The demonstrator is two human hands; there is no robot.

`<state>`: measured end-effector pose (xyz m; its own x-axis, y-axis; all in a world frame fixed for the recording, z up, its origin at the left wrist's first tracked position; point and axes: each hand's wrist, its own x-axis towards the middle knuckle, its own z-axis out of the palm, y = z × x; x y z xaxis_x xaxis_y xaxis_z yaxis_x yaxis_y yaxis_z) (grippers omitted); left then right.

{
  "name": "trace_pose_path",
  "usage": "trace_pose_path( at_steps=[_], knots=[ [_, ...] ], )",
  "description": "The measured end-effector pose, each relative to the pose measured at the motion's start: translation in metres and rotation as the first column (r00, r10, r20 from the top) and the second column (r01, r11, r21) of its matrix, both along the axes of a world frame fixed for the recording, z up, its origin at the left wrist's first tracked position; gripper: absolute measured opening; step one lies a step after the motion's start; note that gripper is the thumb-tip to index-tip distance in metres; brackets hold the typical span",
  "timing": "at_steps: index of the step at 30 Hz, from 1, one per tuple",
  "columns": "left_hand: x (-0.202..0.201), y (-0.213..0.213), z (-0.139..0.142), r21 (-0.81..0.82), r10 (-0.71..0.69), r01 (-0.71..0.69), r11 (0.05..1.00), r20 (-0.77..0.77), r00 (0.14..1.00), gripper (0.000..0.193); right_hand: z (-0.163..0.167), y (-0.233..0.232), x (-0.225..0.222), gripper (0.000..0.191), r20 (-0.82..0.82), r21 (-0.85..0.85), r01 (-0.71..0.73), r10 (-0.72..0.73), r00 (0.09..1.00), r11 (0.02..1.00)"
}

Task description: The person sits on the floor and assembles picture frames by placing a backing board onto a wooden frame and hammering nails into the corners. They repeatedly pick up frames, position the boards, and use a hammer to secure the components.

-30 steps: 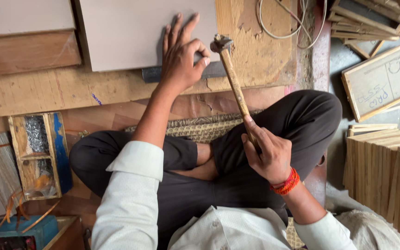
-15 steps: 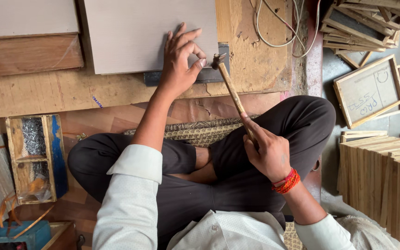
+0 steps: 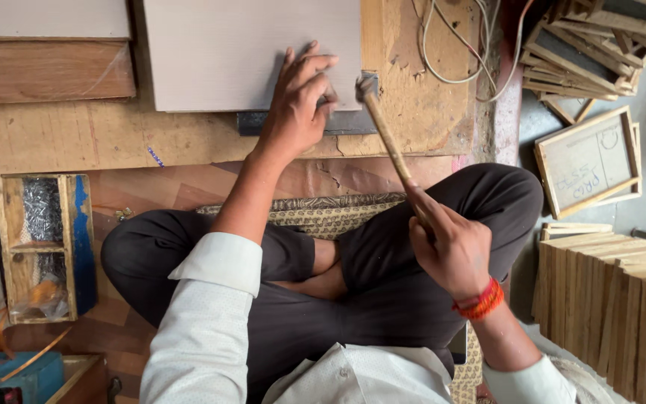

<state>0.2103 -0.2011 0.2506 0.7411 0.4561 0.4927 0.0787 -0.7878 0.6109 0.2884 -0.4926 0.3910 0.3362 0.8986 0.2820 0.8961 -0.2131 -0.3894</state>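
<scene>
I sit cross-legged on a woven mat. My right hand (image 3: 451,247) grips the wooden handle of a hammer (image 3: 384,135), whose metal head sits at the lower right corner of a pale board (image 3: 218,52). My left hand (image 3: 300,101) presses down on that corner, fingertips pinched close to the hammer head; whether they hold a nail is too small to tell. A dark bar (image 3: 252,123) lies under the board's near edge.
The board rests on a worn plywood bench (image 3: 76,135). A small wooden box of nails (image 3: 42,239) stands at my left. Stacked wooden frames (image 3: 607,299) and one framed panel (image 3: 588,161) lie at my right. White cables (image 3: 450,45) trail over the bench's far right.
The hammer head has come down from just beside the left hand's fingers to the board's corner. The left hand's fingers have curled from spread to pinched.
</scene>
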Motion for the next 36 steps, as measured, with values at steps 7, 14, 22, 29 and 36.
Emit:
trace_pose_path(
  at_steps=[7, 14, 22, 29, 36],
  knots=[
    [-0.001, 0.001, -0.002, 0.010, -0.005, 0.005, 1.000, -0.001, 1.000, 0.024, -0.010, -0.003, -0.004, 0.052, -0.085, -0.013, -0.015, 0.014, 0.996, 1.000],
    [-0.004, -0.002, 0.006, -0.012, -0.023, 0.023, 1.000, -0.006, 1.000, 0.025, -0.010, -0.001, -0.018, 0.048, -0.100, 0.204, 0.059, -0.039, 0.994, 0.977],
    [-0.006, -0.002, 0.008, -0.009, -0.031, 0.031, 0.999, 0.037, 0.999, 0.024, -0.021, -0.003, -0.021, 0.054, -0.116, 0.040, 0.068, -0.063, 0.991, 0.997],
    [-0.001, -0.004, 0.008, -0.015, -0.033, 0.033, 0.999, 0.011, 0.999, 0.021, -0.040, 0.000, -0.022, 0.060, -0.093, -0.135, 0.121, -0.134, 0.987, 0.984],
    [-0.080, 0.029, 0.003, 0.030, 0.463, -0.477, 0.878, 0.198, 0.864, 0.018, -0.046, -0.004, -0.018, 0.060, -0.138, -0.132, 0.128, -0.146, 0.980, 0.983]
  ],
)
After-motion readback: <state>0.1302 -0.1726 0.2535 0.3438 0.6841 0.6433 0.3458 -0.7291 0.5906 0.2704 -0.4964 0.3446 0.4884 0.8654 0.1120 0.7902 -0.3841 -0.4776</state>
